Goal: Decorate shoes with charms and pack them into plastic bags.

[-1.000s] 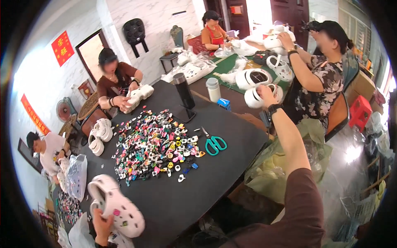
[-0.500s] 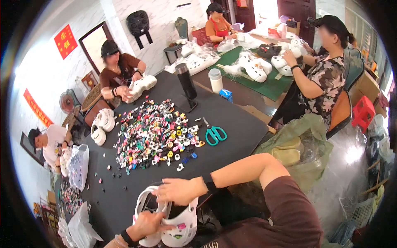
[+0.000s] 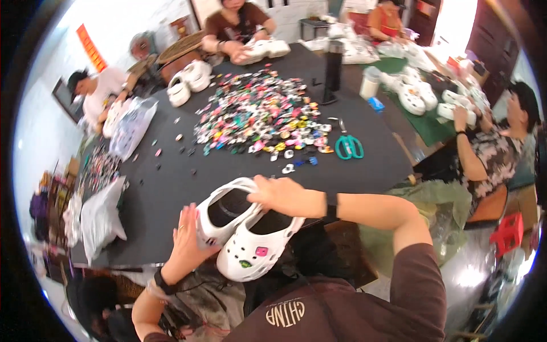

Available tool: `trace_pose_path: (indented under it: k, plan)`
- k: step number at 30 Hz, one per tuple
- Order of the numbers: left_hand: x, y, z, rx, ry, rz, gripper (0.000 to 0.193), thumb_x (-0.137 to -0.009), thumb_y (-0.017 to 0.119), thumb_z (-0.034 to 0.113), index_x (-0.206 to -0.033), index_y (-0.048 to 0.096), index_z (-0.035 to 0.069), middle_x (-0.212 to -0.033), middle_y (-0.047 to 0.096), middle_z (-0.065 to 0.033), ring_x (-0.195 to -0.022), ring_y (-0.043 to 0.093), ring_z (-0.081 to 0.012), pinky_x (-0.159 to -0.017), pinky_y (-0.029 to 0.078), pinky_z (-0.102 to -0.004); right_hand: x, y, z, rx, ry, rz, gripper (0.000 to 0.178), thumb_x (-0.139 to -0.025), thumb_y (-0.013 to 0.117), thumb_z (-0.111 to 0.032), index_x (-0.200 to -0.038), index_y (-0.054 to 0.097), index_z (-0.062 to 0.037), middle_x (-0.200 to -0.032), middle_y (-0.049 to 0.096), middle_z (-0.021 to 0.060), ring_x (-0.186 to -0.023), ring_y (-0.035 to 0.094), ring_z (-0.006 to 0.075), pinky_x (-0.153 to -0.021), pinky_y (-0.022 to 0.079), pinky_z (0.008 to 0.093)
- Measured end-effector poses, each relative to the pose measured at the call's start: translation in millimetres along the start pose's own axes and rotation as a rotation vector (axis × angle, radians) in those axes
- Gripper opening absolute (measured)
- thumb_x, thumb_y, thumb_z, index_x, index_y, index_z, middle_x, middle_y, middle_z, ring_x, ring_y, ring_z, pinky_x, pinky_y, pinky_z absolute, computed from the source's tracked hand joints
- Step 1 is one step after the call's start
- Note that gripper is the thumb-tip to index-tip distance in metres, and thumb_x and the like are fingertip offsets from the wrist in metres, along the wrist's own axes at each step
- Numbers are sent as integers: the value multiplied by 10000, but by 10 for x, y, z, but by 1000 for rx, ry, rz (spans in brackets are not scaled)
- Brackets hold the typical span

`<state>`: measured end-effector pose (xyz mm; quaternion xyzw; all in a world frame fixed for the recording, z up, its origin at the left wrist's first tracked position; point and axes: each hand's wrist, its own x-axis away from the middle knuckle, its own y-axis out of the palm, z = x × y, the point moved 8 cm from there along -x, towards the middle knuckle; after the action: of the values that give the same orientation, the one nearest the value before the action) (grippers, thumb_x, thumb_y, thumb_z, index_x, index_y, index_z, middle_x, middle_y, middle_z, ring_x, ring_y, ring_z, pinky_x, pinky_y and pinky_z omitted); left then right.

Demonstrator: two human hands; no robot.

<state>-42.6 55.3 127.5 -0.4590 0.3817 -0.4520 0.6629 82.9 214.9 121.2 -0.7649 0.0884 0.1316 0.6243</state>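
Dark bench [image 3: 171,194] is bearing colourful charms [image 3: 259,111]; at its near edge white clogs [image 3: 250,236] are being held side by side, left hand [image 3: 191,245] now shifting to the outer flank, fingers spread, right hand [image 3: 285,195] pinching near the heels, apparently steadying both.

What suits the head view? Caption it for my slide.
Both hands on white clogs at a dark table heaped with charms.

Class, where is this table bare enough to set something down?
The black table shows bare patches between the whitish bag and the left hand, and right of the teal scissors; a narrower strip parts the charm pile from the held white clogs. It is crowded under that pile and at left, around the clear bag and smaller charm heap.
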Motion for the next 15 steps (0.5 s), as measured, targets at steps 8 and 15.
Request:
trace_pose_path:
  k: [8,15]
  plan:
    - [-360,-541,71,-241,291,38,672,-704,699,188,-1324,438,191,-1371,429,-72,-1294,364,-271,-1039,264,-525,241,-277,-376,-144,257,81,182,-770,633,-160,-885,522,-73,-942,483,131,-685,613,288,-498,506,374]
    - [-260,-677,420,-83,111,398,475,-817,628,178,-1263,496,84,-1337,438,-136,-1239,402,-348,-1001,330,-444,661,-67,-503,-278,589,270,314,-782,669,-242,-1036,549,-100,-932,442,149,-637,580,285,-497,483,366]
